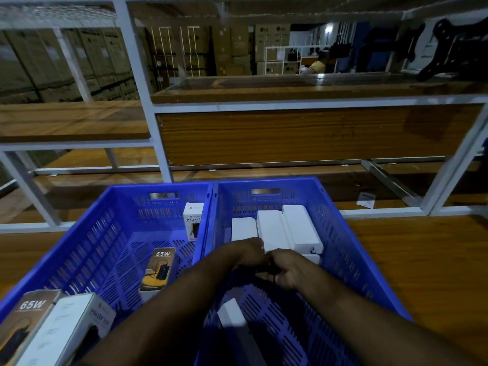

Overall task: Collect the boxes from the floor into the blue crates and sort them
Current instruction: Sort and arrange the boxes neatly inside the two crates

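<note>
Head view: looking down at two blue crates set side by side on a wooden surface, with white metal racking behind them.
Left crate (87,249): holds printed retail boxes. One white HALLEY box (192,220) stands upright in the far right corner. One dark 65W box (158,268) stands near the middle. Two more, a dark 65W box (26,323) and a white HALLEY box (71,328), lean at the near left corner.
Right crate (340,247): holds plain white boxes. Three white boxes (274,228) stand packed together along the far side. Another white box (232,315) lies alone near the front, partly under the forearms.
Left hand (250,252): reaches across into the right crate, fingers curled, meeting the other hand just in front of the white row.
Right hand (287,270): fingers curled round something small and dark; blur and shadow hide what it is.
Grip: both hands look closed on that one dark item, though I cannot tell for the left.
Step in hand: seemingly tidying the right crate while sorting plain white from printed.
Doing it well: probably keep like with like, set each box upright and flush against the row, and fill from the far side forward.
Floor boxes: none visible here.
</note>
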A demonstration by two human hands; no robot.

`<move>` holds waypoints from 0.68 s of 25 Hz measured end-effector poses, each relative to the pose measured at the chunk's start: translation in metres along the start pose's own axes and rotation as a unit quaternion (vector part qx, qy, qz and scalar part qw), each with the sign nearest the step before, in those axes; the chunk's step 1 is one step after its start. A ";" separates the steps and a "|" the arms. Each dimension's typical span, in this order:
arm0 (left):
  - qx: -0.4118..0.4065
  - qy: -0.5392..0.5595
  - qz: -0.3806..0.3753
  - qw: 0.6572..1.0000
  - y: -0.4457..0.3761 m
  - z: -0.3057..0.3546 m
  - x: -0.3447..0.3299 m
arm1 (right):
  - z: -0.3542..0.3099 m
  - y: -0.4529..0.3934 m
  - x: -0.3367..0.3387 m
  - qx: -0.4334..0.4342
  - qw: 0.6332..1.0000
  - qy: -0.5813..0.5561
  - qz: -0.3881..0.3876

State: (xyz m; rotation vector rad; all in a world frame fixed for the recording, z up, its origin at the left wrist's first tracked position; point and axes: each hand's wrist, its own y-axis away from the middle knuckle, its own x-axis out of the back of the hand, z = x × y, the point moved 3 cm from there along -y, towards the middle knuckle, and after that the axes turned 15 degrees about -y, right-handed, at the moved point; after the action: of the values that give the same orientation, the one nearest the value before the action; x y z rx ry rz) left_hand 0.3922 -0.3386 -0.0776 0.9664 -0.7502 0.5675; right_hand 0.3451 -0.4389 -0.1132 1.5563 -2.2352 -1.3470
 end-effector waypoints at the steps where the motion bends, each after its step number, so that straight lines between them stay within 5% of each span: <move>1: 0.000 0.001 0.008 1.000 -0.001 0.000 0.001 | -0.001 -0.004 0.000 0.017 1.000 -0.002 0.005; 8: -0.005 0.096 0.129 0.987 0.011 -0.004 0.018 | -0.013 -0.021 0.028 0.046 0.997 -0.002 0.060; 12: -0.040 0.296 0.333 0.894 0.044 -0.008 0.036 | -0.012 -0.011 0.026 0.060 0.981 0.182 0.030; 15: 0.000 0.254 0.511 0.821 0.070 -0.026 0.054 | -0.006 0.001 0.015 0.101 0.918 0.383 -0.006; 17: 0.023 0.246 0.525 0.815 0.078 -0.043 0.056 | 0.002 0.013 0.002 0.120 0.880 0.459 -0.042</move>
State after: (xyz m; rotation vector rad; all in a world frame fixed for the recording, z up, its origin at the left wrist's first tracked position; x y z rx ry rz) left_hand 0.3844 -0.2589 -0.0090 0.3179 -0.7495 1.7383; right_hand 0.3339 -0.4387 -0.1057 1.8287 -1.7353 -0.1819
